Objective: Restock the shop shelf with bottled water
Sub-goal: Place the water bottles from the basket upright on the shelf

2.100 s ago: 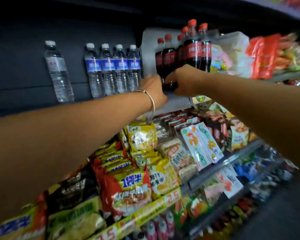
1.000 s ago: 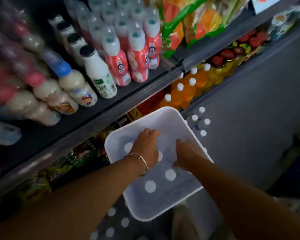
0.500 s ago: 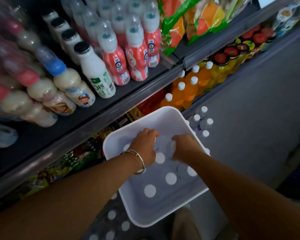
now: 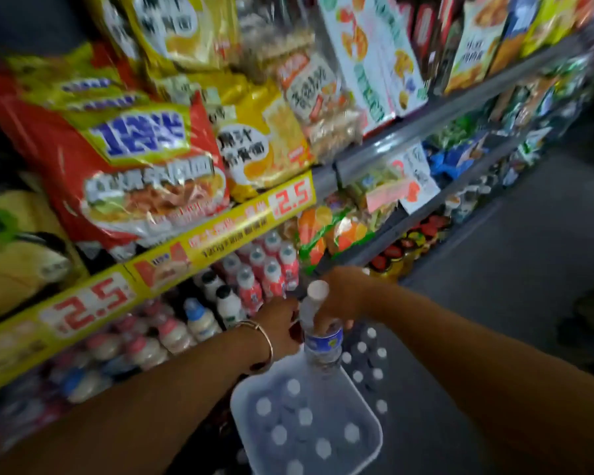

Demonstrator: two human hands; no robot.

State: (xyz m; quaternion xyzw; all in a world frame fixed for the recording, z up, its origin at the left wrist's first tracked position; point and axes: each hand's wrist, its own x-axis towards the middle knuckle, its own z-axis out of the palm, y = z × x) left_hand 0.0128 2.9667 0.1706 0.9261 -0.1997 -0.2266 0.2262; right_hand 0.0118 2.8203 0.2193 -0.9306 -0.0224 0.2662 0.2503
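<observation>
One water bottle (image 4: 319, 330), clear plastic, white cap, blue label band; held above the white crate (image 4: 364, 450), well clear of the caps of the remaining bottles (image 4: 306, 417) standing in it. Cap end uppermost and tipped slightly toward the camera; long axis close to vertical, base toward the crate

Right hand (image 4: 343, 299): fingers curled round the bottle's shoulder just above the label, thumb side hidden behind the neck. Left hand (image 4: 280, 325): beside the bottle on its left, a bangle (image 4: 261, 341) at the wrist; fingers appear curled, but whether they grip the same bottle, a second one, or nothing cannot be told, as the palm side is turned away and the frame is blurred

Step in hand, judged: lifting stock out of the crate for carriage up to the water shelf, which is not in view here. Noodle packets (image 4: 144, 173) fill the shelf directly above, over a yellow price strip (image 4: 186, 248); small drink bottles (image 4: 254, 279) stand below that

Handling notes, judged:
- keep the bottle upright while it rises, so its base clears the crate rim and neighbouring caps
- swing it outward past the price strip before raising it; that edge juts over the lift path
- a grip at the shoulder lets the body swing; a hold lower on the label would steady it
- set down base first, label outward
</observation>
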